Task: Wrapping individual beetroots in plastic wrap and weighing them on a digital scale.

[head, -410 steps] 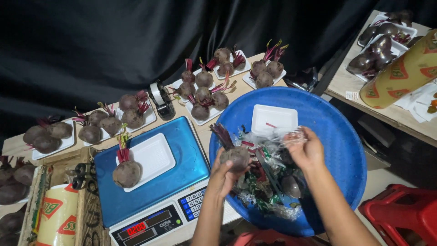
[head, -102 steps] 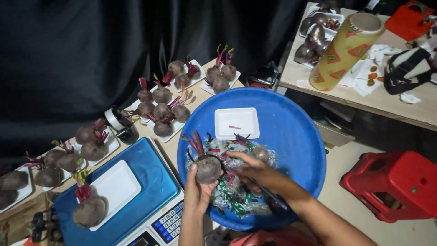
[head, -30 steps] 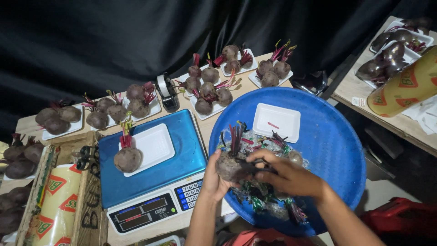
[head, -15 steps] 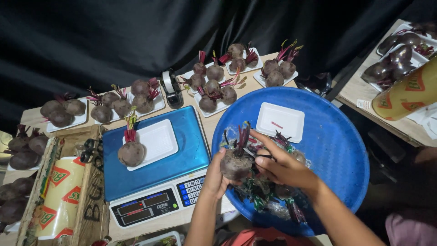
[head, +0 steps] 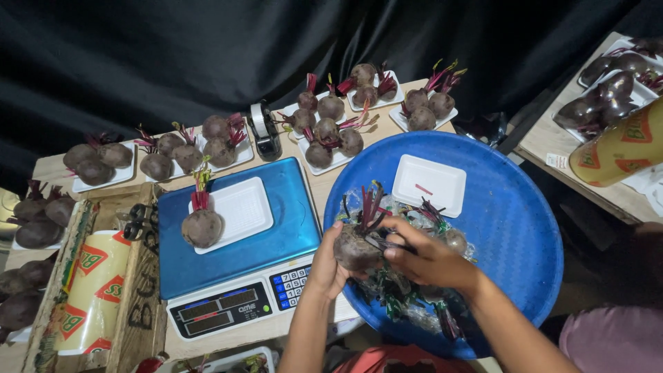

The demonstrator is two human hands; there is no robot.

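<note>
Now right hand [head: 421, 257] curled back onto beetroot [head: 356, 247], left hand [head: 328, 266] still cupping it

Two dark screens [head: 219, 310] front the blue scale; yellow cling-film rolls with red labels lie far left [head: 86, 290] and far right [head: 618, 146].

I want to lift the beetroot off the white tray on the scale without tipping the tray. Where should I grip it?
Grip the beetroot around its round body from above. It overhangs the near-left corner of the white tray, and its short red stalks point away, probably too flimsy to lift by.
</note>
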